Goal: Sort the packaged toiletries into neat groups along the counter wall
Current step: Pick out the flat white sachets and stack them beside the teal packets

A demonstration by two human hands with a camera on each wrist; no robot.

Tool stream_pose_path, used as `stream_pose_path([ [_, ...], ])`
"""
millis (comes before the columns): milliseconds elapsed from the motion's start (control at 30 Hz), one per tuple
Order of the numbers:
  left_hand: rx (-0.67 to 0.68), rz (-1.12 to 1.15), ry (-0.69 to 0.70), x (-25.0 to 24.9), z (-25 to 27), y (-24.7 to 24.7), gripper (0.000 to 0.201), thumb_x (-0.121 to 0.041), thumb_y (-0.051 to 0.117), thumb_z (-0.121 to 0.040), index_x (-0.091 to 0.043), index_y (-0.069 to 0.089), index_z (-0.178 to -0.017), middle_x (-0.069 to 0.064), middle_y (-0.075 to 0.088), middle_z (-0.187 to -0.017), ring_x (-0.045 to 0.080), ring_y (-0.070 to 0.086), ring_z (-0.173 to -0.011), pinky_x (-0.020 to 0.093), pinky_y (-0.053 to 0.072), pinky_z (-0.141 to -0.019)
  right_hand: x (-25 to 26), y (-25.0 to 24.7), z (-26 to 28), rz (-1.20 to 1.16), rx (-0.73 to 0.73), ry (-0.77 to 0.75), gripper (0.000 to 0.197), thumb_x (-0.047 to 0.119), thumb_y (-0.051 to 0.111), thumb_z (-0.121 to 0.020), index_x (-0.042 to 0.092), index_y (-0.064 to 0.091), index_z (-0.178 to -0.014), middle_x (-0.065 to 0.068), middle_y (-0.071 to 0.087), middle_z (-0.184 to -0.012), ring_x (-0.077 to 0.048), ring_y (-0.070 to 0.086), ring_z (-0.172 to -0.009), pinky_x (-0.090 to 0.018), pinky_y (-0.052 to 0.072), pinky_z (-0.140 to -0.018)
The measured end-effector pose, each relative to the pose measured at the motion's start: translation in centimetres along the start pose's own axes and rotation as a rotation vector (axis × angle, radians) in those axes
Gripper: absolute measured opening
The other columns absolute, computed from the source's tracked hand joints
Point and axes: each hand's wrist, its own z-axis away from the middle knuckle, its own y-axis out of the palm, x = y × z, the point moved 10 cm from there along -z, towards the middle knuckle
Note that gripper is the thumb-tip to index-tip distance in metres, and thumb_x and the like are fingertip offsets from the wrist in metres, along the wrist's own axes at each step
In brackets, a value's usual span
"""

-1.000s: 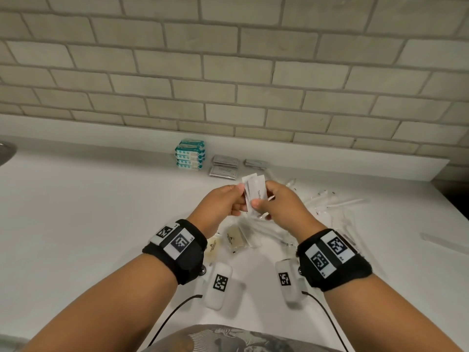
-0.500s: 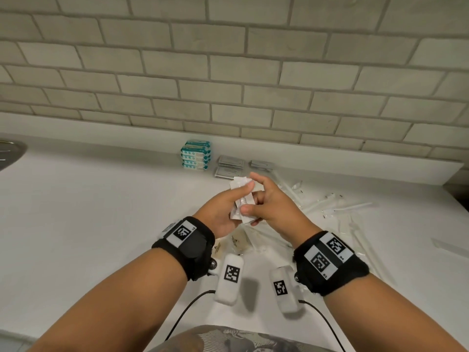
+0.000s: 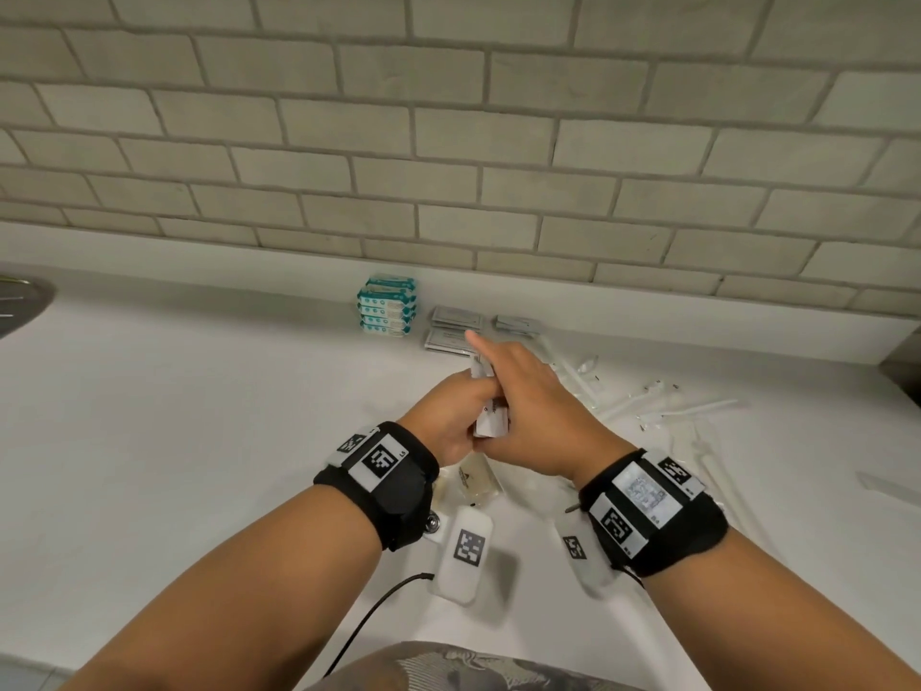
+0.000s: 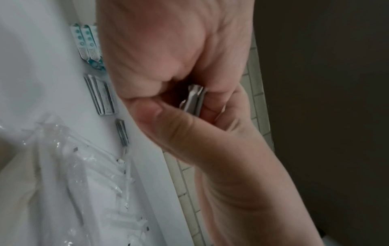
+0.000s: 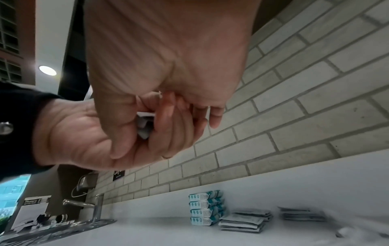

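A small bundle of white sachets [image 3: 490, 421] is held above the counter, squeezed between both hands. My left hand [image 3: 451, 416] grips it from the left with thumb and curled fingers. My right hand [image 3: 528, 403] wraps over it from the right, index finger stretched toward the wall. The left wrist view shows the sachets [image 4: 194, 99] edge-on between the fingers; the right wrist view shows the sachets [image 5: 145, 126] mostly hidden by both palms. Along the wall stand a stack of teal boxes [image 3: 386, 311] and two piles of grey sachets [image 3: 453, 331], [image 3: 517, 324].
Clear-wrapped long items [image 3: 658, 406] lie scattered on the white counter [image 3: 174, 416] to the right. A small bottle of yellowish liquid [image 3: 478, 478] lies under my hands. A sink [image 3: 20, 301] with a tap [image 5: 97, 206] is at the far left.
The sachets went from upright and fanned to edge-on in both hands. My right hand closed over them and its index finger now points forward. Both hands sit slightly lower and nearer.
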Motion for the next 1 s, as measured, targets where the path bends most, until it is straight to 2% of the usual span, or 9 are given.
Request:
stream_pose_path([
  [100, 0.019, -0.033, -0.071, 0.7, -0.1, -0.1, 0.02, -0.003, 0.042, -0.092, -0.004, 0.062, -0.086, 0.005, 0.063, -0.066, 0.013, 0.064, -0.062, 0.023, 0.048, -0.048, -0.3, 0.2, -0.1, 0.004, 0.034, 0.013, 0.117, 0.036, 0.083, -0.067, 0.044, 0.001, -0.15, 0.009, 0.036, -0.131, -0.005, 0.031, -0.117, -0.025, 0.03, -0.1],
  [233, -0.022, 0.002, -0.043, 0.4, 0.2, -0.1, 0.022, -0.008, 0.044, -0.094, -0.007, 0.061, -0.08, 0.005, 0.061, -0.063, 0.014, 0.062, -0.058, 0.024, 0.048, -0.051, -0.8, 0.3, -0.5, -0.065, 0.036, 0.028, 0.123, 0.04, 0.087, -0.06, 0.046, 0.002, -0.149, 0.01, 0.033, -0.132, -0.01, 0.035, -0.122, -0.032, 0.039, -0.103],
  [333, -0.135, 0.107, 0.097, -0.6, -0.4, -1.8, 0.025, -0.02, 0.045, -0.098, -0.01, 0.06, -0.08, 0.005, 0.061, -0.07, 0.015, 0.061, -0.062, 0.031, 0.048, -0.065, -2.7, 0.3, -0.4, -0.399, -0.008, 0.158, 0.12, 0.039, 0.088, -0.062, 0.042, 0.008, -0.15, 0.013, 0.027, -0.142, -0.003, 0.037, -0.125, -0.021, 0.038, -0.097],
  [433, -0.192, 0.125, 0.211, -1.3, -0.9, -3.3, 0.029, -0.028, 0.043, -0.101, -0.016, 0.058, -0.079, -0.005, 0.068, -0.073, 0.013, 0.065, -0.075, 0.036, 0.048, -0.082, -4.4, 0.4, -0.4, -0.546, -0.069, 0.312, 0.091, 0.04, 0.082, -0.07, 0.028, 0.032, -0.146, 0.009, 0.051, -0.129, -0.003, 0.055, -0.109, -0.022, 0.045, -0.091],
  [533, -0.108, 0.138, 0.23, -0.9, -1.6, -2.8, 0.027, -0.031, 0.037, -0.103, -0.015, 0.053, -0.087, -0.001, 0.067, -0.072, 0.015, 0.066, -0.076, 0.034, 0.05, -0.082, -4.6, 1.5, -1.1, -0.477, -0.015, 0.339, 0.057, 0.031, 0.082, -0.073, 0.025, 0.059, -0.124, 0.021, 0.058, -0.092, 0.01, 0.055, -0.078, -0.013, 0.041, -0.072],
  [700, -0.052, 0.077, 0.174, 0.8, -4.4, -2.1, 0.032, -0.04, 0.034, -0.101, -0.013, 0.051, -0.099, 0.003, 0.058, -0.09, 0.014, 0.061, -0.085, 0.03, 0.051, -0.085, -7.0, 2.4, -2.0, -0.382, -0.037, 0.354, 0.023, 0.025, 0.078, -0.077, 0.014, 0.066, -0.094, 0.012, 0.049, -0.067, -0.003, 0.044, -0.059, -0.016, 0.033, -0.056],
  [867, 0.044, -0.1, 0.065, 0.5, -7.8, 1.5, 0.05, -0.054, 0.034, -0.097, -0.012, 0.052, -0.117, 0.002, 0.058, -0.109, 0.009, 0.058, -0.103, 0.024, 0.044, -0.098, -11.8, 0.7, -2.2, -0.334, -0.072, 0.429, 0.017, 0.026, 0.076, -0.079, 0.027, 0.059, -0.08, 0.014, 0.051, -0.066, 0.0, 0.047, -0.058, -0.01, 0.036, -0.053],
  [933, 0.073, -0.23, 0.032, 0.1, -9.9, 2.8, 0.064, -0.064, 0.031, -0.093, -0.022, 0.036, -0.142, -0.006, 0.042, -0.133, 0.007, 0.038, -0.123, 0.026, 0.025, -0.108, -15.5, -1.1, -1.6, -0.355, -0.119, 0.523, 0.017, 0.026, 0.077, -0.078, 0.025, 0.063, -0.089, 0.01, 0.059, -0.072, -0.007, 0.056, -0.064, -0.016, 0.044, -0.058],
  [1000, 0.057, -0.364, 0.024, -0.4, -12.6, 3.5, 0.062, -0.064, 0.025, -0.095, -0.031, 0.026, -0.148, -0.007, 0.029, -0.148, 0.006, 0.025, -0.133, 0.028, 0.018, -0.11, -19.8, -3.3, -0.4, -0.385, -0.195, 0.644, 0.02, 0.025, 0.078, -0.078, 0.022, 0.066, -0.094, 0.003, 0.068, -0.082, -0.016, 0.066, -0.071, -0.027, 0.054, -0.068],
])
